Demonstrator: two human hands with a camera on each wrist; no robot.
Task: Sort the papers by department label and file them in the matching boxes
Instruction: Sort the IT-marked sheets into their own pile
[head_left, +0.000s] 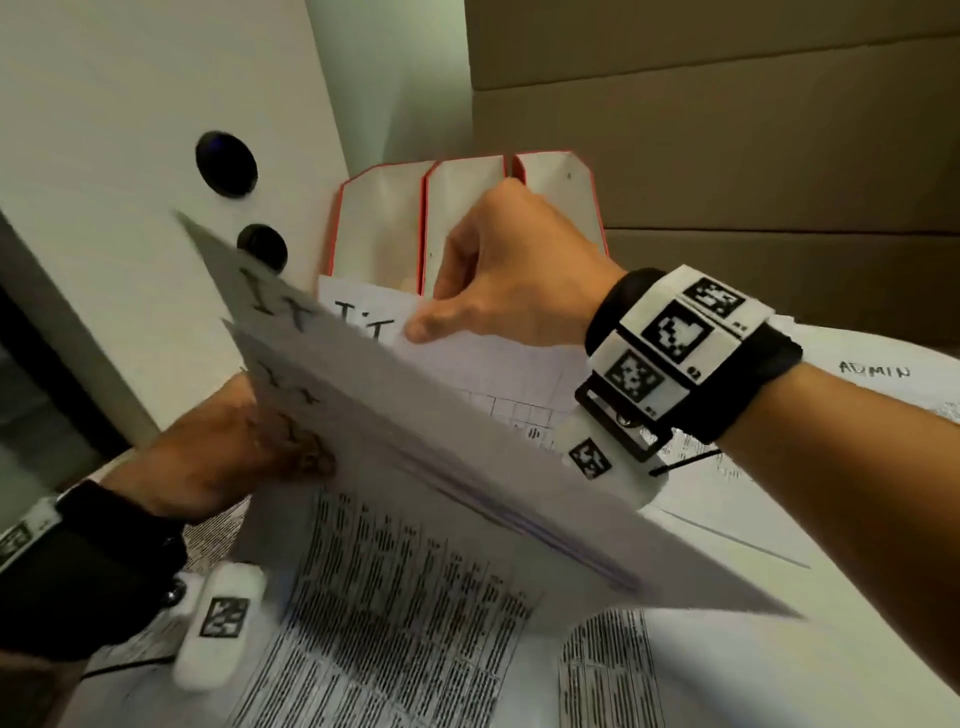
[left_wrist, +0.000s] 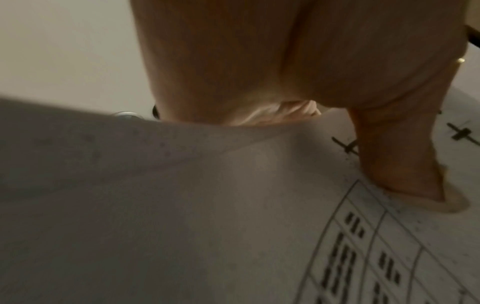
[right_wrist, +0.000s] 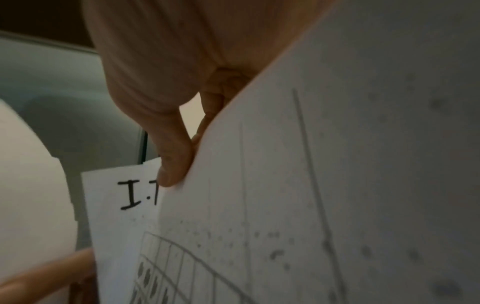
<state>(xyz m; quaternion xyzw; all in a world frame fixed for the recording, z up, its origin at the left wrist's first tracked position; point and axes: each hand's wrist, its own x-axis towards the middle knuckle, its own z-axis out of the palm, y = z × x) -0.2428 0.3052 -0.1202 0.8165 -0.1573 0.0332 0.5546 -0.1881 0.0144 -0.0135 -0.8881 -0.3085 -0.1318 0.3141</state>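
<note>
Three red-edged file boxes (head_left: 384, 218) stand side by side at the back of the table. My left hand (head_left: 223, 452) grips a tilted stack of papers (head_left: 467, 467) marked "IT", thumb (left_wrist: 405, 164) pressed on the printed top sheet (left_wrist: 182, 205). My right hand (head_left: 431, 317) is just in front of the boxes and pinches the top edge of one sheet (right_wrist: 337, 185) between thumb (right_wrist: 174, 160) and forefinger. Behind that sheet shows another paper labelled "I.T" (head_left: 363, 312) (right_wrist: 122, 195). The stack hides the lower part of both sheets.
More printed sheets (head_left: 405, 623) lie on the table below the stack, and one marked "ADMIN" (head_left: 875, 370) lies at the right. A white panel with two black knobs (head_left: 226, 163) stands at the left. Stacked cardboard boxes (head_left: 727, 130) rise behind the file boxes.
</note>
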